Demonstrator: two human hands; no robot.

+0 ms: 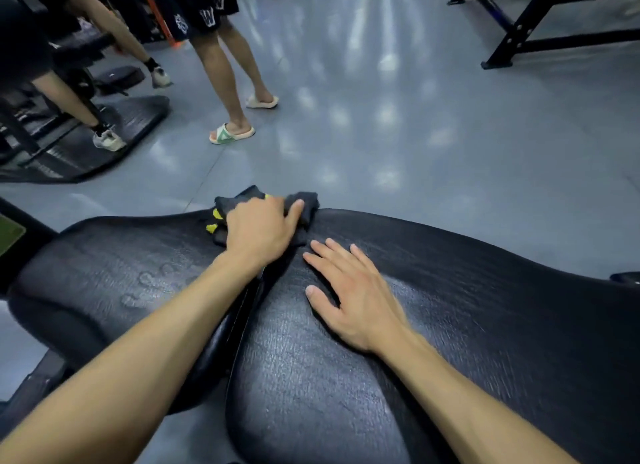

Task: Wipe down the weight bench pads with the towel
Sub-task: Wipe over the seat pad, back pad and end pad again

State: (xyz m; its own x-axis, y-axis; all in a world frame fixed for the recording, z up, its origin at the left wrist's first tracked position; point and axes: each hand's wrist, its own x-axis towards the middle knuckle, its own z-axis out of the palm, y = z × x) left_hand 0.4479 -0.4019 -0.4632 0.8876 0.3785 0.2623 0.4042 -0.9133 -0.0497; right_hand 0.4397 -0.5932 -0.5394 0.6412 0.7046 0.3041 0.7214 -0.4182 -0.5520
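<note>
Bench: two black textured vinyl pads, grain like cracked leather, rounded edges. Left pad [114, 273] has embossed lettering, unreadable. Right pad [485, 325] is larger, long axis running left-right across the view. A narrow seam separates them, under the left forearm.

Dark grey bunched cloth towel with yellow patches [263, 204] sits at the far edge of the pads, right at the seam, crumpled, no clear long axis.

Left hand [258, 229] on top of the towel, fingers curled over it, gripping and pressing it to the pad. Right hand [353, 297] flat on the right pad, fingers straight and spread, holding nothing, fingertips just beside the towel.

Glossy grey floor [398, 134] beyond. A person in black printed shorts and pale slides [232, 132] stands well apart; black steel rack frame [519, 30] top right.
</note>
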